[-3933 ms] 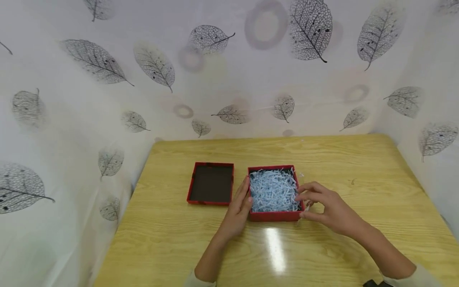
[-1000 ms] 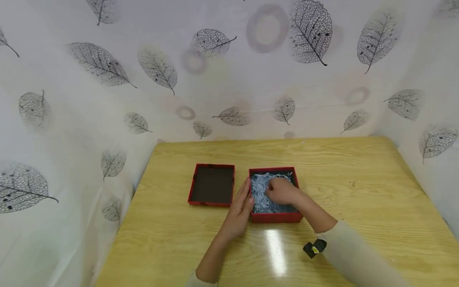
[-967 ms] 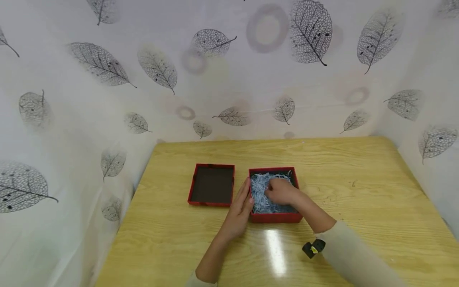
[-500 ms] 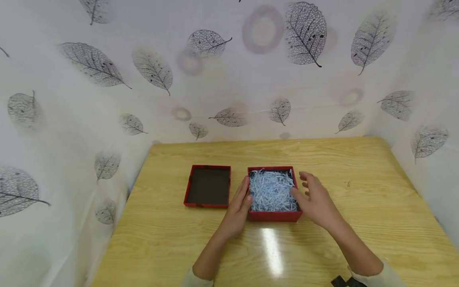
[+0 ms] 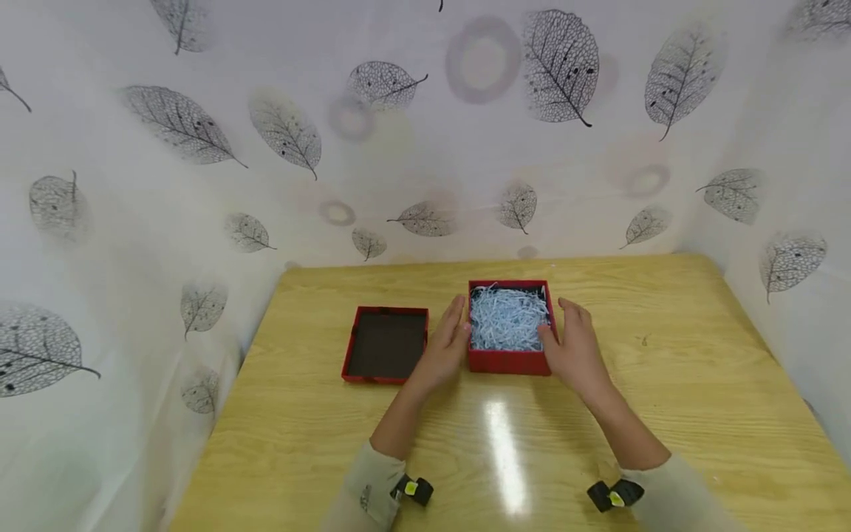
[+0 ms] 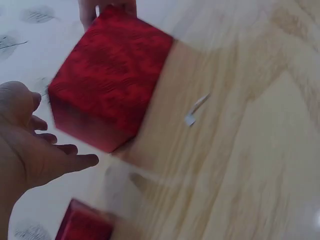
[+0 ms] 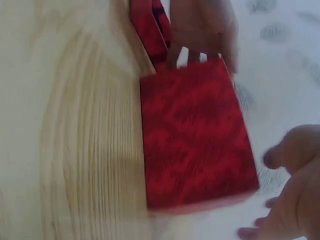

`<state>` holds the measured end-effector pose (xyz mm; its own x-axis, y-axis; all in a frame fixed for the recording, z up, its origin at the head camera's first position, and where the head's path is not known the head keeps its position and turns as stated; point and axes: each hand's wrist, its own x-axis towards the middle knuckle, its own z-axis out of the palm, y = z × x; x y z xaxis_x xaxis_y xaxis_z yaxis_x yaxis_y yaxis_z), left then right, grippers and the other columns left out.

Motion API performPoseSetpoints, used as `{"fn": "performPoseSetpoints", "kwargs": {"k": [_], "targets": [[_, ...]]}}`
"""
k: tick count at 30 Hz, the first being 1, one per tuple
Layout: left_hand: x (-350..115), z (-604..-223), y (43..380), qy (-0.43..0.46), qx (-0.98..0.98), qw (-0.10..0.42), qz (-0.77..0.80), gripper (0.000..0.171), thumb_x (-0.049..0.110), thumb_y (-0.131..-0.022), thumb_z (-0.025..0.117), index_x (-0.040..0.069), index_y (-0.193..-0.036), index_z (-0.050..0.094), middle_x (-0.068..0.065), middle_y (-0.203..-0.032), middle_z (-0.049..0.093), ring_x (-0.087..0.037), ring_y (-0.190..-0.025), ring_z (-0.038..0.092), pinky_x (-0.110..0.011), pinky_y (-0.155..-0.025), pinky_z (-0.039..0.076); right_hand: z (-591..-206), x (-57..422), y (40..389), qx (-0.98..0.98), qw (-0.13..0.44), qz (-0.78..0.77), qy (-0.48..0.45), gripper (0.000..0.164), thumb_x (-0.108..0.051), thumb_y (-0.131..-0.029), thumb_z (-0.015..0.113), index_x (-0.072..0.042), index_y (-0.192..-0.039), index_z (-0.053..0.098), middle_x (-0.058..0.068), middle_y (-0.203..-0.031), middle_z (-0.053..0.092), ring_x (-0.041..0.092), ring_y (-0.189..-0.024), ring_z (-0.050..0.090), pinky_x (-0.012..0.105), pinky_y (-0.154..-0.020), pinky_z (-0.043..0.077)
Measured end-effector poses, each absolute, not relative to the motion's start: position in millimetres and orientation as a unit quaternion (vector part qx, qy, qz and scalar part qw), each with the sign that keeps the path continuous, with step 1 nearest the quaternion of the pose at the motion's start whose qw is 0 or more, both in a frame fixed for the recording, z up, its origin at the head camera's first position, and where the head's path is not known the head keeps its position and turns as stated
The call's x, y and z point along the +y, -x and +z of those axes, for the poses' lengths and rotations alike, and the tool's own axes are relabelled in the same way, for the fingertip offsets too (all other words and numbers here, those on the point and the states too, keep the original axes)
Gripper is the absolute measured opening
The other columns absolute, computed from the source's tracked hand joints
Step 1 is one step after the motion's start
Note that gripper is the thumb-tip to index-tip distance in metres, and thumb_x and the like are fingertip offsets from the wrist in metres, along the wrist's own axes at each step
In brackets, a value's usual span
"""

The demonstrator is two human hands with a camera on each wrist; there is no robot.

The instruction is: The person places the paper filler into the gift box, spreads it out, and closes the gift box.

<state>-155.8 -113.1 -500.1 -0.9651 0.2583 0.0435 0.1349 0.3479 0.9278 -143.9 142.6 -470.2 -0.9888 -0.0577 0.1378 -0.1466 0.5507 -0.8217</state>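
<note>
A red patterned box (image 5: 510,361) filled with light blue shredded paper (image 5: 508,318) stands on the table between my two hands. My left hand (image 5: 444,351) is at its left side, fingers extended along the wall. At its right side is my right hand (image 5: 577,351), thumb near the front right corner and fingers pointing forward. Each wrist view shows the box's outer wall, with its own hand's fingers spread loosely beside it. Both hands have straight or relaxed fingers, not curled round the box. To the left lies the red-rimmed box lid (image 5: 388,345), its dark inside facing up.
The wooden table (image 5: 299,436) meets a wall covering with leaf prints (image 5: 425,219) at the back and sides. A small white scrap (image 6: 190,119) lies on the table near the box in the left wrist view. Black wrist cameras (image 5: 412,489) sit at both sleeves.
Earlier the right hand was inside the box on the shredded paper; it came out to the right side. Since half a second ago, the box and both hands have moved away from the body.
</note>
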Motion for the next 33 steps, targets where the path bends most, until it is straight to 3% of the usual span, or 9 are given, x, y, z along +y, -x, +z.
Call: {"fn": "performPoseSetpoints", "kwargs": {"k": [3, 5, 7, 9, 13, 18, 22, 26, 33], "targets": [[-144.5, -491.8, 147.3, -0.091, 0.825, 0.033, 0.557, 0.059, 0.031, -0.116, 0.04, 0.019, -0.171, 0.019, -0.002, -0.177, 0.016, -0.021, -0.162, 0.013, -0.047, -0.13, 0.015, -460.0, 118.9, 130.2, -0.841, 0.135, 0.52, -0.064, 0.05, -0.007, -0.103, 0.063, 0.008, -0.148, 0.048, 0.029, -0.152, 0.042, 0.048, -0.137, 0.046, 0.064, -0.111, 0.042], [-173.5, -486.0, 139.8, -0.065, 0.831, 0.012, 0.552, 0.06, 0.033, -0.116, 0.04, 0.019, -0.171, 0.021, -0.002, -0.177, 0.016, -0.023, -0.162, 0.013, -0.05, -0.13, 0.016, -453.1, 99.1, 120.5, -0.799, 0.151, 0.572, -0.102, 0.039, -0.002, -0.102, 0.064, 0.006, -0.139, 0.057, 0.024, -0.141, 0.056, 0.043, -0.126, 0.057, 0.051, -0.106, 0.051], [-204.0, -481.8, 133.3, -0.033, 0.836, -0.006, 0.548, 0.061, 0.035, -0.116, 0.041, 0.019, -0.171, 0.02, -0.001, -0.177, 0.014, -0.024, -0.163, 0.011, -0.051, -0.13, 0.014, -448.2, 78.2, 112.0, -0.761, 0.106, 0.622, -0.153, 0.031, 0.0, -0.103, 0.063, 0.006, -0.134, 0.061, 0.022, -0.129, 0.064, 0.04, -0.116, 0.065, 0.038, -0.097, 0.057], [-231.9, -480.7, 127.4, 0.013, 0.838, -0.008, 0.546, 0.065, 0.041, -0.115, 0.04, 0.019, -0.171, 0.016, -0.001, -0.177, 0.01, -0.026, -0.163, 0.007, -0.053, -0.13, 0.012, -449.0, 58.1, 106.5, -0.742, 0.02, 0.643, -0.189, 0.03, -0.003, -0.105, 0.062, 0.007, -0.133, 0.061, 0.023, -0.126, 0.068, 0.04, -0.116, 0.068, 0.035, -0.096, 0.059], [-268.1, -487.5, 120.5, 0.11, 0.83, 0.044, 0.545, 0.075, 0.051, -0.114, 0.036, 0.013, -0.172, 0.007, -0.011, -0.178, 0.005, -0.036, -0.163, 0.004, -0.059, -0.129, 0.011, -464.0, 22.7, 106.8, -0.755, -0.142, 0.613, -0.186, 0.053, -0.018, -0.11, 0.059, 0.007, -0.154, 0.045, 0.027, -0.152, 0.054, 0.045, -0.137, 0.056, 0.051, -0.111, 0.049], [-265.5, -498.4, 115.0, 0.151, 0.838, 0.096, 0.516, 0.073, 0.043, -0.115, 0.037, -0.002, -0.168, 0.015, -0.026, -0.172, 0.018, -0.045, -0.159, 0.014, -0.059, -0.128, 0.015, -492.6, -4.0, 124.3, -0.797, -0.204, 0.551, -0.138, 0.067, -0.026, -0.108, 0.06, 0.005, -0.162, 0.034, 0.027, -0.161, 0.044, 0.046, -0.147, 0.043, 0.06, -0.118, 0.038], [-251.8, -493.3, 105.9, 0.135, 0.853, 0.107, 0.493, 0.073, 0.04, -0.114, 0.042, -0.006, -0.166, 0.019, -0.029, -0.17, 0.022, -0.048, -0.157, 0.02, -0.062, -0.125, 0.02, -495.7, -6.5, 128.6, -0.809, -0.208, 0.533, -0.134, 0.064, -0.023, -0.105, 0.062, 0.006, -0.158, 0.041, 0.026, -0.159, 0.047, 0.046, -0.149, 0.04, 0.061, -0.119, 0.035], [-244.3, -476.7, 92.4, 0.12, 0.859, 0.11, 0.485, 0.079, 0.046, -0.113, 0.045, -0.005, -0.167, 0.016, -0.029, -0.17, 0.021, -0.05, -0.156, 0.02, -0.065, -0.123, 0.023, -482.2, 1.5, 120.3, -0.808, -0.179, 0.546, -0.133, 0.061, -0.016, -0.102, 0.064, 0.011, -0.153, 0.046, 0.029, -0.15, 0.055, 0.046, -0.14, 0.053, 0.057, -0.113, 0.045], [-214.6, -430.5, 68.1, 0.029, 0.867, 0.034, 0.496, 0.079, 0.048, -0.112, 0.049, 0.003, -0.169, 0.017, -0.018, -0.169, 0.032, -0.037, -0.155, 0.032, -0.06, -0.121, 0.032, -431.4, 32.7, 98.4, -0.828, -0.076, 0.536, -0.146, 0.063, -0.015, -0.103, 0.068, 0.006, -0.157, 0.043, 0.024, -0.145, 0.058, 0.036, -0.116, 0.07, 0.042, -0.092, 0.061]]}}
